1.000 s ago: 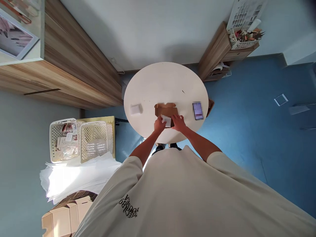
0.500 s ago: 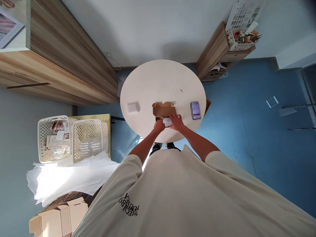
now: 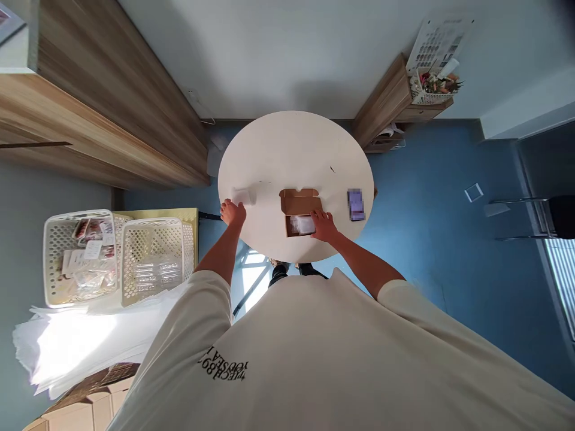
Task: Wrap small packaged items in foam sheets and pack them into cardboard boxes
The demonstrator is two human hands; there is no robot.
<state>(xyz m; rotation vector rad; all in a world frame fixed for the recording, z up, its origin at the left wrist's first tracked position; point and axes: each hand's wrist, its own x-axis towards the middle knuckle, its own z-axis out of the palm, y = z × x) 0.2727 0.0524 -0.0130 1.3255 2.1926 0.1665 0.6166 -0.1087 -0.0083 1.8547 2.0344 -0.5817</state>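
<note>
On the round white table (image 3: 296, 143) stands a small brown cardboard box (image 3: 302, 206), its lid tipped back. Inside it lies a clear, whitish plastic-wrapped item (image 3: 302, 225). My right hand (image 3: 324, 226) holds the box at its right side, thumb near the front corner and fingers at the lid fold. At the table's left edge, my left hand (image 3: 232, 213) is just in front of a small white packet (image 3: 241, 196). Its thumb and fingers are apart. I cannot tell whether the fingertips touch the packet.
A purple, pixelated item (image 3: 356, 205) lies on the table's right side. To the left stand two white plastic baskets (image 3: 112, 263) with packages and clear plastic pieces, above white sheets (image 3: 90, 341). A wooden cabinet (image 3: 135, 108) rises at far left, a small cabinet (image 3: 386, 96) at back right.
My left hand has left the box and moved left to the white packet. My right hand has stayed at the box's right side. The view has shifted slightly.
</note>
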